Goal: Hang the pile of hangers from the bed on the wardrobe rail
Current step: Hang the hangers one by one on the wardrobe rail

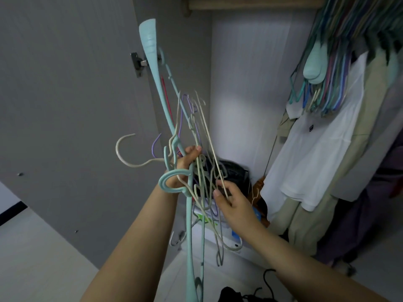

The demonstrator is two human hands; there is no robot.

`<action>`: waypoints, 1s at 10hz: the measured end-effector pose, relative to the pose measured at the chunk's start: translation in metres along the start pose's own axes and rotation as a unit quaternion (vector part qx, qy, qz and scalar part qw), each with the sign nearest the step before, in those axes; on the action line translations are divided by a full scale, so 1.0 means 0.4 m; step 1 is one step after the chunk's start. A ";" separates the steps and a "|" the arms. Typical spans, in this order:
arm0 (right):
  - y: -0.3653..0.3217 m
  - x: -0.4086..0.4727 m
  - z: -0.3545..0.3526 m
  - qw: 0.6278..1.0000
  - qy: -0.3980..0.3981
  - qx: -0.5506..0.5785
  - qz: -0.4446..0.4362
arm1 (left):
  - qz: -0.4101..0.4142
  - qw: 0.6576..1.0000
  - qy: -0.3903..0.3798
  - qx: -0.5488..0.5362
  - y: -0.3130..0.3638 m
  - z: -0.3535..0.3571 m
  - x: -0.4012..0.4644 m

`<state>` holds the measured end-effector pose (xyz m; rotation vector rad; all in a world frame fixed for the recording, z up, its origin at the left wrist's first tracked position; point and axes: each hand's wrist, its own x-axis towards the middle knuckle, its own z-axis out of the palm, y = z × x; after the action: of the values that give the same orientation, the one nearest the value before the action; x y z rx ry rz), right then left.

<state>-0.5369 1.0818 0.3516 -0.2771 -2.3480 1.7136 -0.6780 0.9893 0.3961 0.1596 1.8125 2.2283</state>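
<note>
Open wardrobe in dim light, as my head camera shows it.
I see a grey wardrobe door (65, 105) swung open on the left with a metal hinge (137, 64), a pale back panel (246, 83) lit softly, clothes (316, 153) hanging at right, and a light floor (32, 247) below.

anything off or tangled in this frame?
Yes. The bundle of hangers gripped by the left hand is tangled, hooks and frames crossing at odd angles. The right hand pinches one thin hanger in it. Hangers on the rail look orderly.
</note>
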 end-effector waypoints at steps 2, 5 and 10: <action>-0.063 0.008 -0.083 0.997 -0.031 -0.066 0.006 | -0.053 0.996 -0.020 -0.062 -0.012 -0.034 0.038; -0.168 0.006 -0.204 0.937 0.019 -0.348 -0.035 | -0.036 0.997 -0.067 -0.010 -0.010 -0.042 0.012; -0.085 0.131 -0.201 0.993 0.003 -0.120 -0.015 | -0.039 0.994 -0.097 -0.030 0.009 -0.044 0.050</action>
<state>-0.5646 1.1596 0.4112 -0.2846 -2.5416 1.4137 -0.7019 0.9774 0.3942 0.2783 1.6214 2.1304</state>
